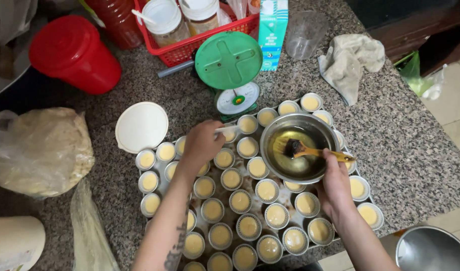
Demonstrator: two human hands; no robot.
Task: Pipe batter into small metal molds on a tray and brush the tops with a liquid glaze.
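A metal tray [162,186] on a granite counter carries several small round tart moulds [240,200] lined with pale dough. My left hand [202,143] hovers over the moulds at the tray's far left, pinching a small white stick-like tool [225,129]. My right hand [335,183] holds the yellow handle of a pastry brush [315,151]. Its dark bristles rest in a steel bowl [299,148] holding a yellowish liquid. The bowl sits on top of the moulds at the tray's far right.
A green kitchen scale [230,65] stands just behind the tray, with a red basket of jars [189,30], a carton and a clear cup [304,32]. A white lid [141,126], a red tub [74,52], bagged dough [39,150] and a cloth [351,62] lie around.
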